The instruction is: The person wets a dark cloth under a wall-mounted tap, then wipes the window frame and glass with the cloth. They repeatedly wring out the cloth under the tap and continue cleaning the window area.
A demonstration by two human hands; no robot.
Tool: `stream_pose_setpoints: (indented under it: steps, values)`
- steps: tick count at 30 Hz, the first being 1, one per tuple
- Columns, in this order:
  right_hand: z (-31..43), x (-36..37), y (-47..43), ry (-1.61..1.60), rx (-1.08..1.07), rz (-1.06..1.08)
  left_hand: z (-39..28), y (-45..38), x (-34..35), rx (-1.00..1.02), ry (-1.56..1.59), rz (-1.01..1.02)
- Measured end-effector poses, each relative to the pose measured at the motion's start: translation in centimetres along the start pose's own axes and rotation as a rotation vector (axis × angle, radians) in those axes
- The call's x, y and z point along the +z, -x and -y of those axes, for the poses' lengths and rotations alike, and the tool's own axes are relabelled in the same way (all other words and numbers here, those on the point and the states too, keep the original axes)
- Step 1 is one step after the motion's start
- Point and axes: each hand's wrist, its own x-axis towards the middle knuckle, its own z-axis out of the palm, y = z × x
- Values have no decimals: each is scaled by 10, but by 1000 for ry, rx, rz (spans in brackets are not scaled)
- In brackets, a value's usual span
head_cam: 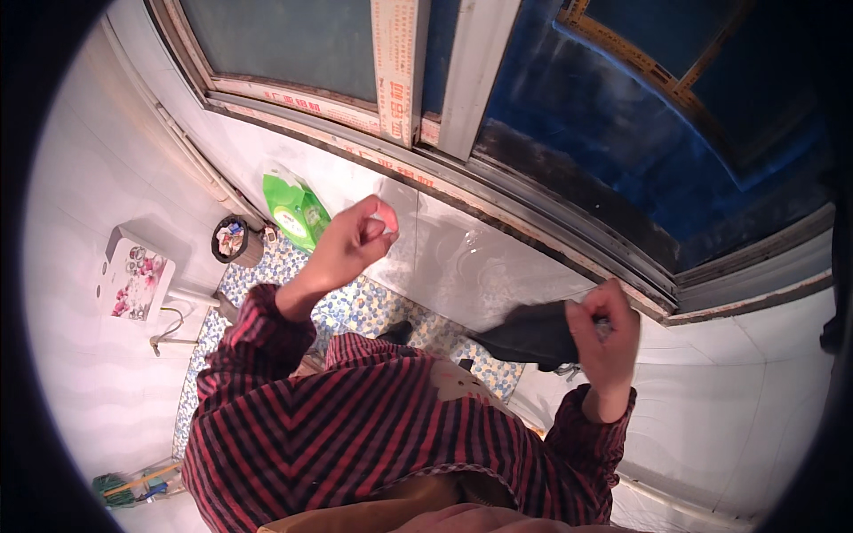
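Observation:
My left hand is raised in front of the white tiled wall, its fingers curled round to the thumb. I see nothing between them. Beyond its wrist, a green and white plastic pouch stands by the wall. My right hand is lifted below the window frame, also with curled fingers. A small greyish patch shows inside its curl, too unclear to name. Dark cloth appears just left of my right hand. Whether the fingers grip it, I cannot tell.
A sliding window with an aluminium frame spans the top. At left are a waste bin holding crumpled paper, a flower-patterned white box on the wall, and pipes. Pebble-patterned flooring lies below. A green-bristled broom is at lower left.

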Motion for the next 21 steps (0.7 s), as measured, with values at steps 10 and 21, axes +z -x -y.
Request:
stream_pose_setpoints:
  steps: [10,21]
  values:
    - [25,96,-33,170,-48,383,51,11,64,309,33,414]
    - [42,160,-31,91,-415,322,119,21,43,-73,636,251]
